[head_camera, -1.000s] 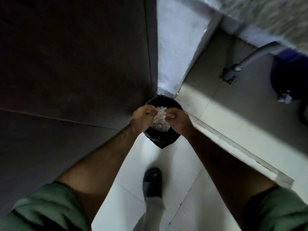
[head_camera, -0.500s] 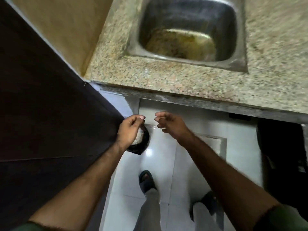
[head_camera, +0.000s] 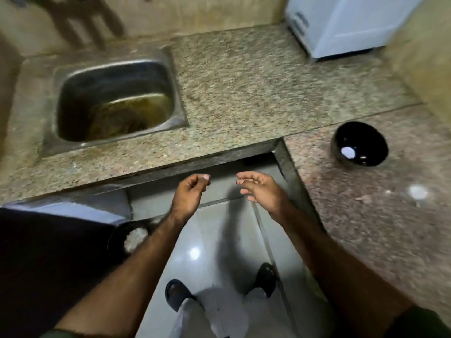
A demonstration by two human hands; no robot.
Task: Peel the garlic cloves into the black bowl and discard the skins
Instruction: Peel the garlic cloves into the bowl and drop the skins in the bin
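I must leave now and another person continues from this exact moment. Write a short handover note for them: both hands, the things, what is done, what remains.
Left hand: fingers loosely curled, holding nothing, in the air in front of the counter edge.
Right hand: relaxed, empty, beside it.
Black bowl: on the granite counter, to the right; contents unclear.
Garlic skins: a pale heap in the black bin on the floor, lower left.
Done: skins discarded.
Left: check the counter near the bowl for scraps; a few small bits lie there.

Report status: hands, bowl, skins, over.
Left hand and right hand loosely curled, holding nothing. Black bowl on counter at right. Skins in floor bin. Nothing in the way.
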